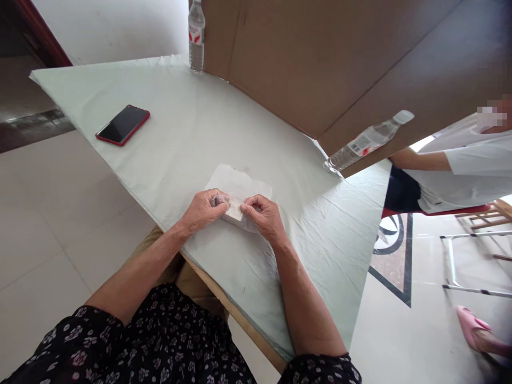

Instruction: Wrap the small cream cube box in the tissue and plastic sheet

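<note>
A white sheet of paper (240,184) lies on the table (180,122), which is covered with a pale cloth, close to its near edge. My left hand (204,209) is curled, its fingers pinching the paper's near left part. My right hand (262,213) is also curled and pinches the paper's near edge, right beside the left hand. The two hands almost touch over the paper. A fold of the paper seems to sit between the fingertips.
A red-cased phone (122,125) lies at the table's left. One plastic water bottle (196,34) stands at the far end, another (368,140) by a brown cardboard screen (320,58). Another person in white (460,165) sits at the right. A pink shoe (474,328) shows on the floor.
</note>
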Available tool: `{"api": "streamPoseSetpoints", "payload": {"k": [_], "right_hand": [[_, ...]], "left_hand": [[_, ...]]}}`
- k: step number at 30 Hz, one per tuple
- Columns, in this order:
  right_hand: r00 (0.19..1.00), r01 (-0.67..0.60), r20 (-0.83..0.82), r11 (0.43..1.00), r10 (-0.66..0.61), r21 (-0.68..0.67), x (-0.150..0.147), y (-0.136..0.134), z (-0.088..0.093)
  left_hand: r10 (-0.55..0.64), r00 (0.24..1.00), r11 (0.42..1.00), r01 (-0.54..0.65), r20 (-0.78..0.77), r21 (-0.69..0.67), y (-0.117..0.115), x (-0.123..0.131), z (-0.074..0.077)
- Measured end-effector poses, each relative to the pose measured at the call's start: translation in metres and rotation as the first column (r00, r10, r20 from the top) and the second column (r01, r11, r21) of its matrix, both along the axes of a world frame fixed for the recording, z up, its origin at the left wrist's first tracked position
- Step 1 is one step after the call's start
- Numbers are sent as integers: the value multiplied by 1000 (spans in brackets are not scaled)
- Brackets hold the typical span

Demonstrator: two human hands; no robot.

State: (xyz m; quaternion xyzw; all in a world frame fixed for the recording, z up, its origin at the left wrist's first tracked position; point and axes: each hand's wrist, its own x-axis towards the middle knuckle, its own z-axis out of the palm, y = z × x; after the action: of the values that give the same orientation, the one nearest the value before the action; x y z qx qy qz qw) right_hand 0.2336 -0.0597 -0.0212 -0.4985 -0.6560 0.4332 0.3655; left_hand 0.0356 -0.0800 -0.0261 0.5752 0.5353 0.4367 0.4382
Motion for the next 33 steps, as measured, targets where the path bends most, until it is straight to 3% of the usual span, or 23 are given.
{"api": "streamPoseSetpoints", "payload": {"k": [3,5,7,10,14,18,21,26,33], "right_hand": [[999,14,38,999,-16,48,3,2,0],[991,81,88,982,-97,170,6,2,6],[971,113,159,931,-178,347,8,-3,16],[925,-104,362,840,-115,533,6,-15,35],[738,-449,674,765,26,462,-5,-30,45],[593,-510,805,775,2,373,-13,-33,40],[563,-519,826,767,-26,378,-16,-33,37],[540,-511,838,761,-78,400,-20,-31,32],[564,-484,817,753,-122,446,-22,-31,24]], "left_hand": [[17,1000,1000,-17,-2,-22,-1,0,0],[34,999,999,-34,-12,-36,-1,0,1],[46,999,998,-46,-13,-34,-2,1,2],[47,999,999,-48,-10,-19,-2,3,4],[57,997,998,-57,-44,-6,-1,5,5],[22,994,1000,-21,-107,11,0,-3,10],[-15,990,999,19,-138,26,3,-19,13],[93,962,995,-95,-256,3,10,-44,11],[29,814,993,-91,-581,-77,17,-60,16]]}}
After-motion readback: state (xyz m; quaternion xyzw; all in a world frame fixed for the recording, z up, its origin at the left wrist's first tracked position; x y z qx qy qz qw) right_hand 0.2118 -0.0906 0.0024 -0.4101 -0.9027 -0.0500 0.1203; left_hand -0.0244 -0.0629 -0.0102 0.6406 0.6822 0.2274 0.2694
